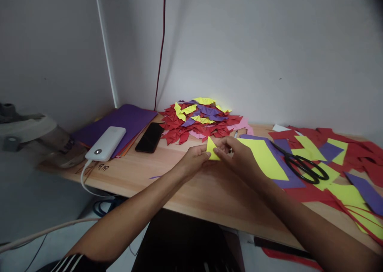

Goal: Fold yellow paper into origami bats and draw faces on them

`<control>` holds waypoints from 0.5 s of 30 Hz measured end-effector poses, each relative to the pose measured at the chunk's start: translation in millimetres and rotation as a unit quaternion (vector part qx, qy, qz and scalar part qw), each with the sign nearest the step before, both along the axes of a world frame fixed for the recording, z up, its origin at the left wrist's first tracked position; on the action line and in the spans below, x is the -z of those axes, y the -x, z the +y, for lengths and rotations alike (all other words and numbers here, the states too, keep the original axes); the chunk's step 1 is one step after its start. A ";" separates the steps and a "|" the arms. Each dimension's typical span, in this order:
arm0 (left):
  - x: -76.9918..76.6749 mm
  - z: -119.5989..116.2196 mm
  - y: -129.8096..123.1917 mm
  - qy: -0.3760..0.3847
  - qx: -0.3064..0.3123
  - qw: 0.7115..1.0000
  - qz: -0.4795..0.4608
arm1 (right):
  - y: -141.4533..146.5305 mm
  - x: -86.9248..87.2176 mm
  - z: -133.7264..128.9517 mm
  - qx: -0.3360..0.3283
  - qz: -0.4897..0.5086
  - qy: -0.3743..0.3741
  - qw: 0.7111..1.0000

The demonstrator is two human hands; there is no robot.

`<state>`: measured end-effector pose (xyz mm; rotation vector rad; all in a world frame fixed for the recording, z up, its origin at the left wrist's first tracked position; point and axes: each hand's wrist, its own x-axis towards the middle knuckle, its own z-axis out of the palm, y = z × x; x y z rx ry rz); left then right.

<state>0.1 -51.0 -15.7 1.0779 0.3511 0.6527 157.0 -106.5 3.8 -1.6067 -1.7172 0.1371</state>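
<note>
A small folded piece of yellow paper (212, 149), with a pointed top, is held up between my two hands above the desk's front half. My left hand (196, 156) pinches its left side, thumb in front. On the right side, my right hand (231, 150) grips the same paper with thumb and fingers; part of the paper is hidden behind these fingers. Just beyond lies a pile of folded paper shapes (206, 112) in red, yellow, purple and pink. Close to my right forearm are a yellow sheet (265, 158) and a purple sheet (291, 178) beneath it.
Black-handled scissors (302, 168) lie among red, yellow and purple paper scraps (356, 148) at right. A black phone (149, 138) is left of the pile. A white power bank (107, 143) with a cable rests partly on purple sheets (134, 114). A wall stands behind the desk.
</note>
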 end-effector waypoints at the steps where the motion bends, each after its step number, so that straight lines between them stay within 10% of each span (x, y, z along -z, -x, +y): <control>1: 0.8 0.2 -0.1 -0.007 0.008 1.000 0.002 | -0.2 -0.3 0.6 0.000 0.010 -0.007 1.000; 15: -0.5 -1.9 4.0 -0.020 0.056 0.994 0.094 | -0.4 1.8 0.0 -0.026 0.062 0.010 0.998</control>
